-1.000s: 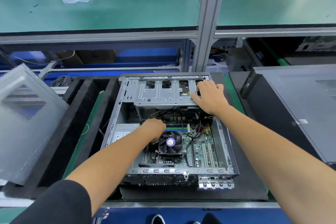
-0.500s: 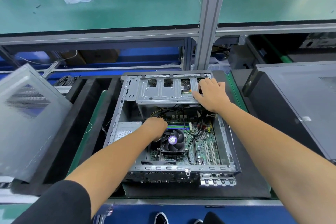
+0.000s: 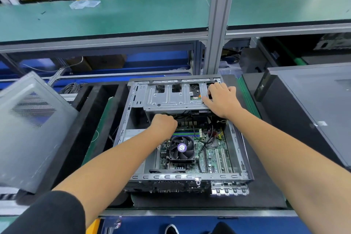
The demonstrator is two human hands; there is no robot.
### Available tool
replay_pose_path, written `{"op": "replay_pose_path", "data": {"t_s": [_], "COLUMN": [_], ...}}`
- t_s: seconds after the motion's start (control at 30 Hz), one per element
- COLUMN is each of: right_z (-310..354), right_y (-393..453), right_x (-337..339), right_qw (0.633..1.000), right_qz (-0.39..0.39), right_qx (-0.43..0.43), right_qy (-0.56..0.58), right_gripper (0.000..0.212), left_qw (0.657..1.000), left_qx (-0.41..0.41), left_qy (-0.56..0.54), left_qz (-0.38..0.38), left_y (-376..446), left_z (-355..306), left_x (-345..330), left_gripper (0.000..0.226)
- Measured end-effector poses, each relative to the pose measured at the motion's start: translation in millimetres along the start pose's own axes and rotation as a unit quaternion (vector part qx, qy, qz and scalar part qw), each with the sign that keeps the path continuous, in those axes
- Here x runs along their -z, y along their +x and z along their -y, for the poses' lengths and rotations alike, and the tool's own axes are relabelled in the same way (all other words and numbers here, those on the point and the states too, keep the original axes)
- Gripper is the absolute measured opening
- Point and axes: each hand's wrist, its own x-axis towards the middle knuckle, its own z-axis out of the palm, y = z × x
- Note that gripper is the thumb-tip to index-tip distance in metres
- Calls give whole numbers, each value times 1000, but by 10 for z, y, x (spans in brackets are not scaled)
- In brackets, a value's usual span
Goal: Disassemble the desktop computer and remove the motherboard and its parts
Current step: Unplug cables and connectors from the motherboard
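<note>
An open desktop case (image 3: 237, 142) lies on its side on a black mat. Inside it I see the green motherboard (image 3: 214, 156) with a black cooler fan (image 3: 182, 148) and black cables (image 3: 206, 138). A grey metal drive cage (image 3: 171, 99) spans the far end of the case. My right hand (image 3: 222, 99) rests on the cage's right end, fingers spread and curled over an opening. My left hand (image 3: 165, 124) reaches under the cage's near edge, above the memory slots; its fingers are hidden, so I cannot see what they hold.
The removed grey side panel (image 3: 32, 129) leans at the left. A dark computer case (image 3: 311, 112) stands at the right. A vertical aluminium post (image 3: 218, 24) rises just behind the case, under a green shelf (image 3: 114, 19). Cardboard boxes sit at the far back.
My left hand has slid forward from beside the fan to under the cage's edge. My right hand has stayed on the cage's right end.
</note>
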Motion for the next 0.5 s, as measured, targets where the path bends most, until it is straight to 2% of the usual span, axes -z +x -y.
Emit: {"op": "replay_pose_path", "data": {"t_s": [0.23, 0.37, 0.5], "right_z": [-7, -3, 3], "right_y": [-9, -5, -10], "right_x": [-23, -26, -14], "right_qw": [1000, 1000, 1000], "right_qz": [-4, -2, 0], "right_qx": [3, 2, 5], "right_qy": [-13, -16, -19], "right_gripper": [27, 26, 26], "left_qw": [996, 977, 946], "left_qx": [-62, -147, -185], "left_qy": [-5, -108, -251], "left_qz": [-62, -112, -87], "left_y": [-40, -27, -23], "left_z": [-232, -391, -405], "left_x": [226, 269, 244], "left_gripper": [11, 11, 22]}}
